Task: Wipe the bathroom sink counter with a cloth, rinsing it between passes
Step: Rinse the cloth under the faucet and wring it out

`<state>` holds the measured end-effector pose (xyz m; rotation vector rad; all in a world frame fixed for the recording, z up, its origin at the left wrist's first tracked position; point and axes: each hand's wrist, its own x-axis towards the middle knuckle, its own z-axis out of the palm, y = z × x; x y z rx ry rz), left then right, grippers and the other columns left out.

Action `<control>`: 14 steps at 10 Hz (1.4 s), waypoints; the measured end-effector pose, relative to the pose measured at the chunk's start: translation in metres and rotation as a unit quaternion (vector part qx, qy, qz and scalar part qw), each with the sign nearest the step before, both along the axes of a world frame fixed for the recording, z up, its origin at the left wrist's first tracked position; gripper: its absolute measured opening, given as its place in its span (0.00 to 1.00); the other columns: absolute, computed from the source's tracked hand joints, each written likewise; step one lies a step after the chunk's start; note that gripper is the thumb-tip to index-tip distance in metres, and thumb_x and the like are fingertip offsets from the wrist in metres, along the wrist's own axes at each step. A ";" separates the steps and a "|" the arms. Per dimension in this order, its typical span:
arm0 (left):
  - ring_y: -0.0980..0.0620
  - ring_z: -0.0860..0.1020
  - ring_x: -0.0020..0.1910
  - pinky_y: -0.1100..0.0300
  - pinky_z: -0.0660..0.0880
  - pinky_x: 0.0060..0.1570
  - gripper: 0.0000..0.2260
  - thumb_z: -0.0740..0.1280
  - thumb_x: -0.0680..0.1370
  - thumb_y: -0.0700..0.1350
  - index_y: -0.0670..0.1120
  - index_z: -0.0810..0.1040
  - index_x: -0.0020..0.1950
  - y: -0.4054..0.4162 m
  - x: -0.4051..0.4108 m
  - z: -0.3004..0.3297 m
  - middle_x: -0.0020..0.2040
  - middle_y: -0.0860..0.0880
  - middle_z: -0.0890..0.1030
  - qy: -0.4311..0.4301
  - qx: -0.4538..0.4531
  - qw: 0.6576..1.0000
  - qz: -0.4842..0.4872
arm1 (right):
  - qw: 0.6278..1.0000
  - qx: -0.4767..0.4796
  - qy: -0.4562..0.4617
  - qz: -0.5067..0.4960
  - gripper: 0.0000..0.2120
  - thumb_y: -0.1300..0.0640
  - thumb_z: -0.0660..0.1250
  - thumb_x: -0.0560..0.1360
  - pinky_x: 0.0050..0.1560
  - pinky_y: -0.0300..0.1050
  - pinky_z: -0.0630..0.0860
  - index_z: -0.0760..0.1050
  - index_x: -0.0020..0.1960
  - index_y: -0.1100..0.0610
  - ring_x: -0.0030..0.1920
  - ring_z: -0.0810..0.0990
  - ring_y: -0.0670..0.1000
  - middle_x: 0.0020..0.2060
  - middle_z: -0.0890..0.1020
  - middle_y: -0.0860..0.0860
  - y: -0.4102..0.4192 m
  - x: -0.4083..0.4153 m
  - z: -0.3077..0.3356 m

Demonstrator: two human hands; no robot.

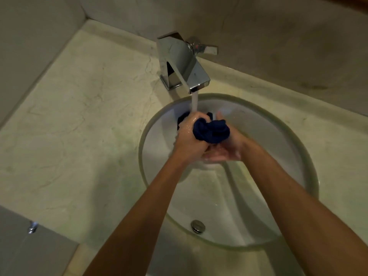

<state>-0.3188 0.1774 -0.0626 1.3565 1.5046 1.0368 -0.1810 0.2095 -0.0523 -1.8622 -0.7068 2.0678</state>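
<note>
A dark blue cloth [212, 130] is bunched up over the white sink basin [258, 156]. My left hand [189, 136] is fisted around its left part, wet, right under the water stream [194, 102] running from the chrome faucet [182, 62]. My right hand [225, 150] cups the cloth from below and from the right, fingers partly hidden behind it. Pale marble counter [83, 116] surrounds the basin.
The faucet's lever handle [207, 49] points right, near the back wall. A chrome drain stopper [198, 226] sits low in the basin. The counter meets a wall on the left and ends at a front edge at lower left, where a small metal fitting [32, 227] shows.
</note>
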 end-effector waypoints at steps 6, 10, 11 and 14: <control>0.50 0.70 0.71 0.60 0.73 0.57 0.41 0.77 0.70 0.61 0.52 0.64 0.77 -0.036 0.005 0.017 0.74 0.52 0.66 -0.128 -0.229 0.929 0.261 | 0.933 0.327 -0.079 0.130 0.08 0.48 0.71 0.72 0.42 0.45 0.80 0.79 0.49 0.51 0.42 0.84 0.49 0.41 0.85 0.48 -0.014 -0.033 -0.031; 0.49 0.85 0.51 0.46 0.83 0.55 0.28 0.81 0.59 0.56 0.54 0.81 0.57 0.008 0.027 0.003 0.51 0.52 0.86 -0.214 -0.217 0.906 0.294 | 0.885 0.449 -0.065 0.110 0.48 0.60 0.86 0.61 0.54 0.41 0.81 0.58 0.70 0.51 0.56 0.80 0.42 0.63 0.72 0.42 -0.028 0.003 -0.049; 0.50 0.83 0.55 0.47 0.82 0.58 0.29 0.82 0.64 0.52 0.51 0.79 0.63 0.003 0.026 0.004 0.55 0.52 0.85 -0.212 -0.170 0.905 0.327 | 0.892 0.422 -0.016 0.160 0.53 0.56 0.87 0.58 0.62 0.41 0.78 0.59 0.74 0.48 0.64 0.78 0.41 0.67 0.74 0.41 -0.022 0.007 -0.057; 0.61 0.78 0.38 0.64 0.76 0.41 0.24 0.73 0.70 0.27 0.59 0.80 0.43 -0.014 0.028 0.020 0.37 0.57 0.81 -0.176 -0.001 0.940 0.292 | 0.814 0.526 -0.134 0.206 0.13 0.55 0.66 0.74 0.38 0.44 0.75 0.67 0.35 0.41 0.33 0.75 0.45 0.28 0.73 0.35 0.035 -0.039 -0.065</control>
